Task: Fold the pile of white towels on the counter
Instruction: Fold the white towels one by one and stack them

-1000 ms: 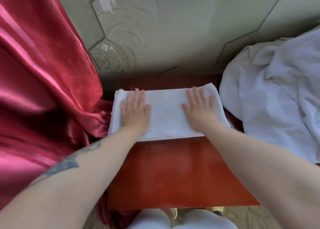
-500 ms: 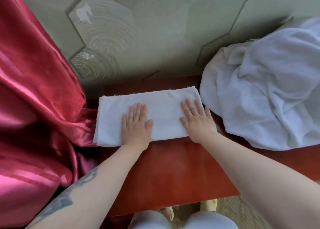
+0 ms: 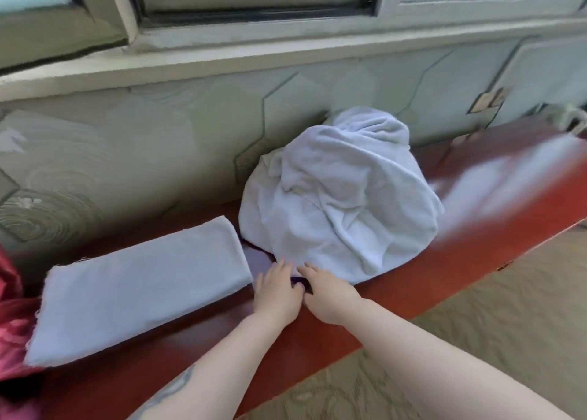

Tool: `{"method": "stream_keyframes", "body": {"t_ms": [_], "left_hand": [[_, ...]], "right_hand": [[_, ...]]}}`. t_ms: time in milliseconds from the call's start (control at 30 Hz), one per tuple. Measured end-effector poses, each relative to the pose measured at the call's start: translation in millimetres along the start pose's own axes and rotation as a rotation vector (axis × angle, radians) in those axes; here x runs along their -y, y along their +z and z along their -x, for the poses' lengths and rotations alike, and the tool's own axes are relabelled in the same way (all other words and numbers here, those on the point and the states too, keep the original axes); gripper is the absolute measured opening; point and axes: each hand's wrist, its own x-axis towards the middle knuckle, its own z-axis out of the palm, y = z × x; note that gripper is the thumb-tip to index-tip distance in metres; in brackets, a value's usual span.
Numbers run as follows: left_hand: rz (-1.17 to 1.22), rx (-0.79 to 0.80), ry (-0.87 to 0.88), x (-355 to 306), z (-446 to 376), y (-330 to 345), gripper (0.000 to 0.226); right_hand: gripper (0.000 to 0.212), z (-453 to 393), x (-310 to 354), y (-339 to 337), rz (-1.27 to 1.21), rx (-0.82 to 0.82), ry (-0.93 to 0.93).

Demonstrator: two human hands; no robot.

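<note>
Here both hands reach the near edge of the heap of towels [image 3: 343, 197] on the counter [image 3: 476, 254], right of 1 folded towel [image 3: 139, 295]. The left hand [image 3: 277, 295] and right hand [image 3: 328, 295] show straight, loosely spread fingers, pinching nothing. Best to catch 1 single hem, then lift clear.

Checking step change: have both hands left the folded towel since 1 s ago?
Yes. The left hand and right hand moved right off the folded towel to the near edge of the towel pile.
</note>
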Motion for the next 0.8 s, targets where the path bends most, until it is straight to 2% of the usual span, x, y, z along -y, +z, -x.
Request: {"method": "stream_keyframes", "body": {"t_ms": [133, 333, 400, 567, 667, 733, 800], "left_hand": [[0.146, 0.023, 0.055, -82, -6, 12, 0.052], [0.272, -0.095, 0.034, -183, -41, 27, 0.047], [0.339, -0.113, -0.008, -206, -51, 30, 0.048], [0.32, -0.167, -0.079, -228, -75, 38, 0.055], [0.549, -0.277, -0.175, -238, -105, 41, 0.068], [0.793, -0.362, -0.253, -250, -130, 43, 0.057], [0.921, -0.439, -0.321, -259, -146, 47, 0.04]], "right_hand": [[0.05, 33, -82, -49, -0.02, -0.022, 0.069], [0.049, 68, -189, -100, 0.009, -0.09, 0.128], [0.047, 72, -213, -111, 0.01, -0.105, 0.133], [0.049, 55, -240, -129, -0.01, -0.067, 0.071], [0.052, 28, -247, -142, -0.062, -0.093, 0.042], [0.05, 9, -253, -147, -0.109, -0.15, 0.019], [0.045, -4, -260, -149, -0.174, -0.218, -0.002]]}}
